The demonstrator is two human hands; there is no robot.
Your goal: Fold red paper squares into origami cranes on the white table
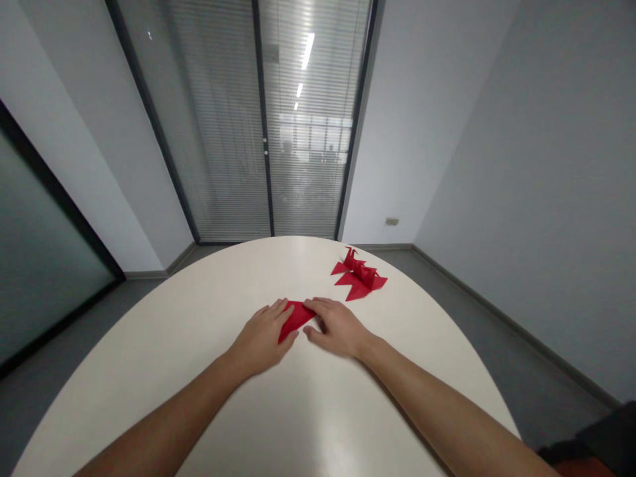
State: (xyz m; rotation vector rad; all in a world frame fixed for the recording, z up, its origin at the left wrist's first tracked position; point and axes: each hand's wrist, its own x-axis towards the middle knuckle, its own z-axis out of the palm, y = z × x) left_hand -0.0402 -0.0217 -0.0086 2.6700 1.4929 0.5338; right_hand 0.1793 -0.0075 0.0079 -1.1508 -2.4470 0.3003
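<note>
A piece of folded red paper [295, 319] lies on the white table between my two hands. My left hand [263, 336] holds its left part down, fingers across the upper edge and thumb along the lower side; the paper beneath my palm is hidden. From the other side, my right hand [340, 328] rests its fingertips on the paper's right tip. That hand is open, its fingers slightly curved and the thumb apart from them. Several folded red paper cranes [362, 273] sit close together beyond my right hand.
The round white table [209, 411] curves away on both sides, its far edge near a glass partition [303, 179] with blinds. Plain walls stand at left and right. Something dark [603, 437] shows at the lower right corner, beside the table.
</note>
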